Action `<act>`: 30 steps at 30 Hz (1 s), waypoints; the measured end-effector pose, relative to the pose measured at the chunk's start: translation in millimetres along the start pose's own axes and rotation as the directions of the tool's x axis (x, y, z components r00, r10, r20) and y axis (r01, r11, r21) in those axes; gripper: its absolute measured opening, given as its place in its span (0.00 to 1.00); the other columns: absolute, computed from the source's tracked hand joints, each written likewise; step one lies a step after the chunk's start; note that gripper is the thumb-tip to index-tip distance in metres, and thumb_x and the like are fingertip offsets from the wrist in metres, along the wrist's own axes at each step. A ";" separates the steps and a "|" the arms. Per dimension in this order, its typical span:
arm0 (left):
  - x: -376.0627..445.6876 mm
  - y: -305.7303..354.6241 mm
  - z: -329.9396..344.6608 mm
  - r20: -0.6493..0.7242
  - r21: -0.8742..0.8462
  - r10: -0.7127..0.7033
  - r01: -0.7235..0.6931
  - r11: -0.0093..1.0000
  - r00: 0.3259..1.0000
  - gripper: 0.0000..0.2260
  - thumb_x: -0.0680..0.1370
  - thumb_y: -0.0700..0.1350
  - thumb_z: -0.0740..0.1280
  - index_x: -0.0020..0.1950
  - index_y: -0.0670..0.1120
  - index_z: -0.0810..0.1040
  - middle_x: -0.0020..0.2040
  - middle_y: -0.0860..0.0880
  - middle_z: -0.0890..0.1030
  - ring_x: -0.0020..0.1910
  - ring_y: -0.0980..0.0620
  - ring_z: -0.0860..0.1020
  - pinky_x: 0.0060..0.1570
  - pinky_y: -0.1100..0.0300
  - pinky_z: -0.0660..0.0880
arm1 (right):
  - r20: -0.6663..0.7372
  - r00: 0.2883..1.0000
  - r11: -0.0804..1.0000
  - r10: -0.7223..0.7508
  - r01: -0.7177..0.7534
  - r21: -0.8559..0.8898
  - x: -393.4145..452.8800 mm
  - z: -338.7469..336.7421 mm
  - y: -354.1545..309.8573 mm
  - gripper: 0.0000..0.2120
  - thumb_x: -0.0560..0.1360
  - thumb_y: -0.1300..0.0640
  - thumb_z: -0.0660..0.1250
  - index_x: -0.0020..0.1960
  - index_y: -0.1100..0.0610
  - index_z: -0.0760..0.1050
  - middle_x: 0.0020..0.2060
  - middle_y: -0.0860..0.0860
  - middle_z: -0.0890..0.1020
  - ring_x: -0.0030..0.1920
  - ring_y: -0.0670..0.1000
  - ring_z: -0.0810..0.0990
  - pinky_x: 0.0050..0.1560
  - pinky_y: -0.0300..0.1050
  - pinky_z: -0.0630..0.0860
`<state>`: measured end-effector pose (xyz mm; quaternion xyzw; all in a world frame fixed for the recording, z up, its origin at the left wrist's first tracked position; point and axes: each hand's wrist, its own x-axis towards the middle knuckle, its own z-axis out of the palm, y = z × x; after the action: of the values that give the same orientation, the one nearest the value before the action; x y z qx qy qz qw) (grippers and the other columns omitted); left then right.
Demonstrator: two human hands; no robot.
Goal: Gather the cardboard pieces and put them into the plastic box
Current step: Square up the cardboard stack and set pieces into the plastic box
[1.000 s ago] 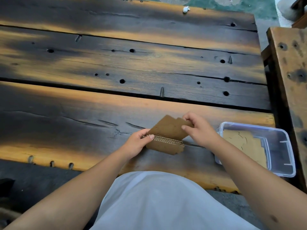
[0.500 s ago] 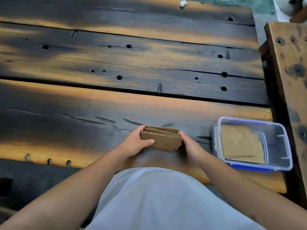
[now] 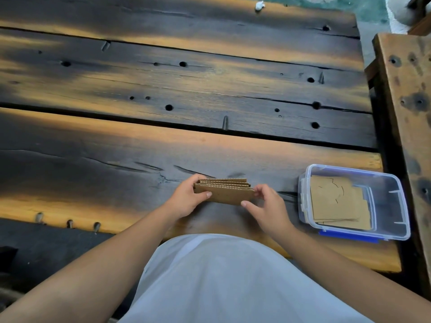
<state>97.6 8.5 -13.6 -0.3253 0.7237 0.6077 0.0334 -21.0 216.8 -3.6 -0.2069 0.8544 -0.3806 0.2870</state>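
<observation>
**Stack of cardboard pieces held on edge between two hands**

The left hand (image 3: 186,199) and the right hand (image 3: 268,206) each close on one end of a stack of cardboard pieces (image 3: 224,192), standing on its long edge on the dark wooden table (image 3: 163,89). The left thumb lies across the near face; the right thumb and fingertips pinch the end at 3 o'clock. Corrugated top edges show several layers, slightly staggered. At 3 o'clock from the stack, apart from it, a clear plastic box (image 3: 394,190) with a blue clip rests near the table's right edge and already holds flat cardboard sheets (image 3: 333,199). A white garment (image 3: 221,280) fills the 6 o'clock foreground. A second wooden surface (image 3: 408,89) stands at 2 o'clock.
</observation>
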 end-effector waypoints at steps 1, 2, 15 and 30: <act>-0.5 0.3 0.2 0.010 0.010 0.000 0.000 1.000 1.000 0.11 0.74 0.35 0.71 0.53 0.43 0.76 0.45 0.50 0.80 0.42 0.58 0.76 0.43 0.72 0.71 | -0.018 0.999 0.994 -0.045 0.043 -0.099 -0.1 1.3 1.5 0.14 0.70 0.52 0.75 0.50 0.52 0.73 0.45 0.46 0.77 0.45 0.45 0.75 0.41 0.36 0.69; -0.6 0.5 0.3 0.019 0.021 0.001 -0.001 1.000 1.000 0.11 0.74 0.35 0.71 0.53 0.44 0.77 0.45 0.51 0.80 0.42 0.59 0.76 0.43 0.72 0.71 | -0.038 0.996 0.981 -0.083 0.075 -0.179 0.8 2.3 1.9 0.13 0.70 0.52 0.75 0.48 0.52 0.72 0.43 0.46 0.76 0.43 0.46 0.74 0.40 0.40 0.69; 2.3 0.1 -5.6 0.088 0.006 0.010 -0.011 1.000 0.996 0.12 0.73 0.30 0.70 0.55 0.39 0.80 0.47 0.46 0.82 0.39 0.65 0.78 0.44 0.74 0.71 | 0.022 0.984 0.954 -0.179 0.179 -0.239 5.3 -27.8 6.2 0.07 0.76 0.59 0.70 0.53 0.57 0.77 0.39 0.52 0.83 0.38 0.52 0.79 0.40 0.48 0.75; 11.9 -6.5 -3.8 0.102 0.127 0.037 -0.050 0.991 0.994 0.12 0.74 0.34 0.70 0.53 0.49 0.79 0.46 0.52 0.82 0.42 0.68 0.77 0.45 0.76 0.70 | 0.061 0.997 0.674 0.040 -0.072 0.735 38.9 -64.3 -38.6 0.13 0.75 0.68 0.65 0.47 0.50 0.74 0.42 0.47 0.83 0.42 0.48 0.77 0.37 0.36 0.74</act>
<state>92.9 -0.4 -23.4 -0.2757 0.7659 0.5756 0.0772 -86.6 204.6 48.2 -0.0550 0.6290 -0.6791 0.3743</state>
